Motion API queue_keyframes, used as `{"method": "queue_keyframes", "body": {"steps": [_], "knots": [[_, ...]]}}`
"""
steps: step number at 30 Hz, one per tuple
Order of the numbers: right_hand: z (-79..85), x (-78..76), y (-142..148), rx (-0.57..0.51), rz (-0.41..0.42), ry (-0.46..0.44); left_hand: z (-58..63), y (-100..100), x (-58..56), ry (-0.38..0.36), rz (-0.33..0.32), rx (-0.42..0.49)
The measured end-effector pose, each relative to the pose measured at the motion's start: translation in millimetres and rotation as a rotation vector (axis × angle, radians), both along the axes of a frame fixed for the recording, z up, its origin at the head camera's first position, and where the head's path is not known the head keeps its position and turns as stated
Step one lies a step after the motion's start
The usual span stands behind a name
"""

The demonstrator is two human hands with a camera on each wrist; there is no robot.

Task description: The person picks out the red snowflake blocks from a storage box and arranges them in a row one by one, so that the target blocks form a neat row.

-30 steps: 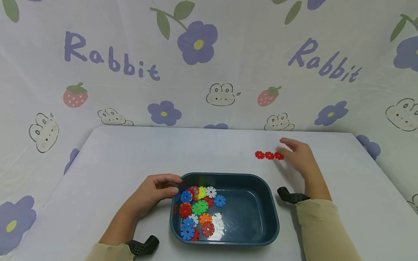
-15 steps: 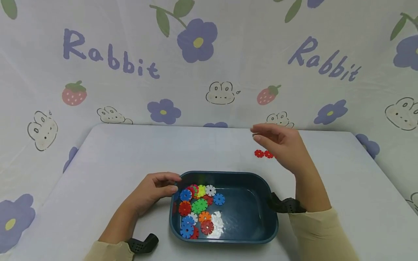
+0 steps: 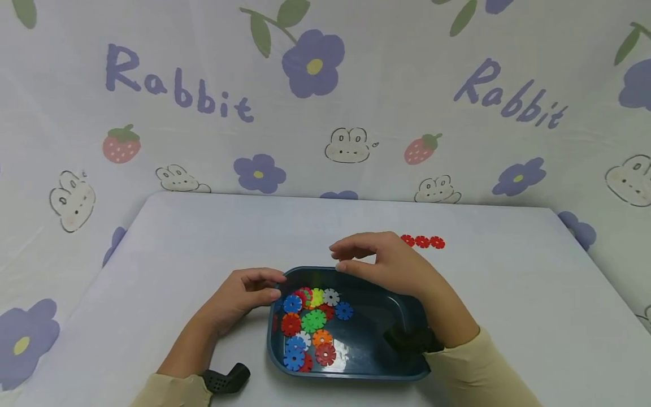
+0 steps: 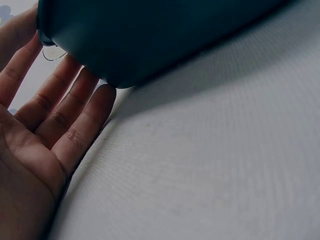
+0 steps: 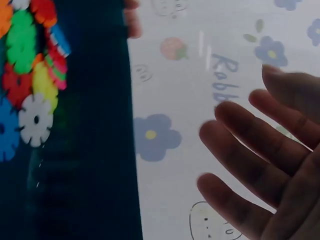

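A dark teal tray (image 3: 376, 374) stands on the white table, with several colourful notched discs (image 3: 313, 321) gathered in its left half. My left hand (image 3: 239, 299) rests at the tray's back left corner, thumb and index fingertips right at the rim. In the left wrist view, the fingers (image 4: 82, 127) lie fairly straight along the tray's outer wall. My right hand (image 3: 394, 263) hovers over the tray's back rim, fingers loosely bent and nothing between them. Behind it lies a row of three red notched discs (image 3: 422, 242), the leftmost partly covered by the hand.
A cloth backdrop (image 3: 300, 130) with flowers, rabbits and strawberries rises behind the table (image 3: 168, 249). Each wrist wears a black camera mount; the left one (image 3: 226, 379) sits near the tray's front left.
My right hand has left the third red disc at the row's right end and swung left and toward me, over the tray's back rim. The left hand stays at the tray's corner.
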State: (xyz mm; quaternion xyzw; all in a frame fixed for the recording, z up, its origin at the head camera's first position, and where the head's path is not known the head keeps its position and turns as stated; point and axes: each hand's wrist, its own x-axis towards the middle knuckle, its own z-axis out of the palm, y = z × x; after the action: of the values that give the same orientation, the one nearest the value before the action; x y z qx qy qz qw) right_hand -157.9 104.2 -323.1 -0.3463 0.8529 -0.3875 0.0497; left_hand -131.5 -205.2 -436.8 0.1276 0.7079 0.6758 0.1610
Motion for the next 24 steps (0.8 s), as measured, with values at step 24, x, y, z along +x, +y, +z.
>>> {"method": "queue_keyframes", "body": {"steps": [24], "knots": [[-53.1,4.9,-68,0.559,0.530,-0.083,3.5,0,0.8,-0.002,-0.017,0.015]]}}
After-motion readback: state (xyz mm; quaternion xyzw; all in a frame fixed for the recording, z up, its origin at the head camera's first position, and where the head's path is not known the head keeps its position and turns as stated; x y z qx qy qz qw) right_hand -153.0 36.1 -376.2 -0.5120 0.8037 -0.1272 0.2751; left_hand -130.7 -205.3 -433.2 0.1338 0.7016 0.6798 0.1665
